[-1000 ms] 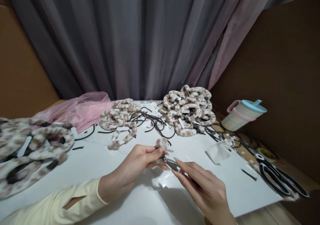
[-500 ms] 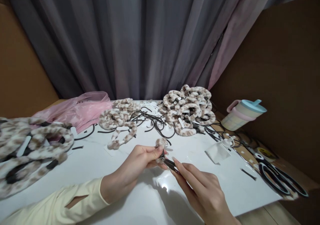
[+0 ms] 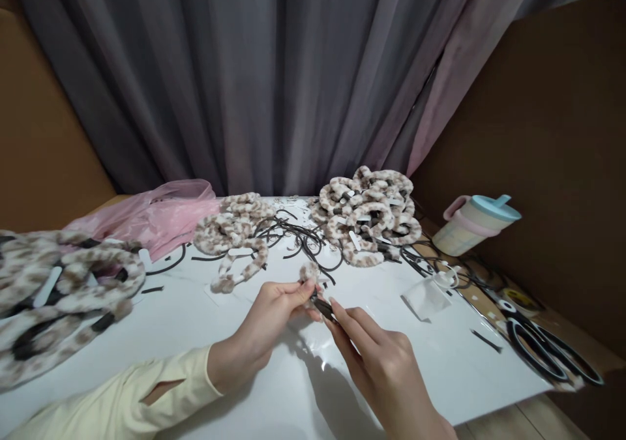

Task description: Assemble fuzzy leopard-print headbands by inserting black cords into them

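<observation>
My left hand [image 3: 278,303] pinches a small piece of fluffy white-and-brown spotted plush [image 3: 308,272] between thumb and fingers, above the table. Something dark shows at its lower side, mostly hidden by the fingers. In my right hand [image 3: 374,342] is a slim dark tapered tool [image 3: 323,308], held between thumb and fingertips. Its tip meets the dark part beside my left thumb; whether it grips anything there I cannot tell. Just beyond my left hand lies a spotted plush loop [image 3: 252,272] with a white tag.
Spotted plush loops are heaped at the back right [image 3: 374,215] and the left [image 3: 98,267]. Black cords [image 3: 313,241] lie tangled between. A pink plastic bag [image 3: 161,208] is at back left. On the right are a cup [image 3: 464,228], a white packet [image 3: 425,296] and large scissors [image 3: 533,345].
Both hands have shifted slightly, the right one leftward with the dark tool and the left one a little upward with the plush piece. The tool's tip stays by my left fingers.
</observation>
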The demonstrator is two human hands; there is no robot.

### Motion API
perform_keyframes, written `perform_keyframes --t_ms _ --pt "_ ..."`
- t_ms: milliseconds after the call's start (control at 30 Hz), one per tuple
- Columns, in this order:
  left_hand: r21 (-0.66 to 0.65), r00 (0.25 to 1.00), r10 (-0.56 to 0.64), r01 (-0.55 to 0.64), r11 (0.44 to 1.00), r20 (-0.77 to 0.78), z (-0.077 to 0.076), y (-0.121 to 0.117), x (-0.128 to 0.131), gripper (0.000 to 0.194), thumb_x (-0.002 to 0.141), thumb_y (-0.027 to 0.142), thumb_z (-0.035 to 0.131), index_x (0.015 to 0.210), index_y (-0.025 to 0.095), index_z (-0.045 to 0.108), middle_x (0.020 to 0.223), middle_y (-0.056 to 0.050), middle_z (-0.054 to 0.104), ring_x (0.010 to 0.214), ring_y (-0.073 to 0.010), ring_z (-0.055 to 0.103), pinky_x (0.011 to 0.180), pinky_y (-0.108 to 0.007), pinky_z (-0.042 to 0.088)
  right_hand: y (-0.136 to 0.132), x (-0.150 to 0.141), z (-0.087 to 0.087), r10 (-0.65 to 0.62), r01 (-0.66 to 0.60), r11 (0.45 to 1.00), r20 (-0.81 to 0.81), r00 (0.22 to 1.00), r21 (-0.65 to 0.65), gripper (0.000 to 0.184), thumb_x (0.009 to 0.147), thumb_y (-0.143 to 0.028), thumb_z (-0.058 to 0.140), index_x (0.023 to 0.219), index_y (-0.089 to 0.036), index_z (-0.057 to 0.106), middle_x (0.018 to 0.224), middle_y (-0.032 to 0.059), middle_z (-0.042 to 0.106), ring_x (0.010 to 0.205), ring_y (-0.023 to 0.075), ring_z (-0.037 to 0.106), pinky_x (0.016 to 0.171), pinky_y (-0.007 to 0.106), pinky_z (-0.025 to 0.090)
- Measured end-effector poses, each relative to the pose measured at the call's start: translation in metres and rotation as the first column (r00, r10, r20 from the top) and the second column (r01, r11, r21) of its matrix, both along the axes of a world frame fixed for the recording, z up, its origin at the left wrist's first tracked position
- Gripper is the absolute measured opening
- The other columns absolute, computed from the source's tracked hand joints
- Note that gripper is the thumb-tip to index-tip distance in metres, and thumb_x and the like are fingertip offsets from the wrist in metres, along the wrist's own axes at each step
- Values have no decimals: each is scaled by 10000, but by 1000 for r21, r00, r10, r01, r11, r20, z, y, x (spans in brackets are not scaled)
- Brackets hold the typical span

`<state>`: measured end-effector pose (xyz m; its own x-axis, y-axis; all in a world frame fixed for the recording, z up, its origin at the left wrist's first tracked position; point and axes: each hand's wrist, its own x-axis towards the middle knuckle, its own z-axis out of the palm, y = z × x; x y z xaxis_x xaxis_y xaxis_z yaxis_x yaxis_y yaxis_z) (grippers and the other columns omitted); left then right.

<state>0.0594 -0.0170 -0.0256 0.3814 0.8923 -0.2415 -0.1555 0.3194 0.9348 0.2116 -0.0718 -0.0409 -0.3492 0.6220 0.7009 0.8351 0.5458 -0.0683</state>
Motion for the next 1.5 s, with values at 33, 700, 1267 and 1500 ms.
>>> perform_keyframes --t_ms 33,700,1267,1500 --pt "-8 1000 -11 11 1000 7 1 1 -1 379 736 475 626 691 106 699 730 -77 659 735 -170 591 807 -287 437 1 1 1 4 -5 1000 34 999 15 225 919 -121 409 1024 -66 601 646 18 594 421 72 491 379 216 313" --pt "46 972 213 -218 975 95 -10 4 17 380 668 462 680 524 118 606 586 -34 565 679 -154 528 733 -273 425 14 -9 0 -117 119 992 74 990 -32 322 959 -191 312 1028 -87 609 632 15 574 411 82 513 367 228 275" --pt "88 951 269 -284 955 154 -14 19 19 351 704 446 669 717 97 700 663 -41 629 651 -120 532 650 -227 425 20 -19 2 -113 97 989 -158 981 -108 335 952 -220 334 1096 -102 612 724 63 638 485 95 562 420 190 390" --pt "231 939 323 -341 911 115 -20 22 27 384 743 473 613 648 106 674 634 -30 610 622 -120 500 591 -213 390 27 -30 -2 -282 280 959 40 959 51 337 931 -157 328 1011 -62 641 675 63 619 401 112 519 351 244 312"
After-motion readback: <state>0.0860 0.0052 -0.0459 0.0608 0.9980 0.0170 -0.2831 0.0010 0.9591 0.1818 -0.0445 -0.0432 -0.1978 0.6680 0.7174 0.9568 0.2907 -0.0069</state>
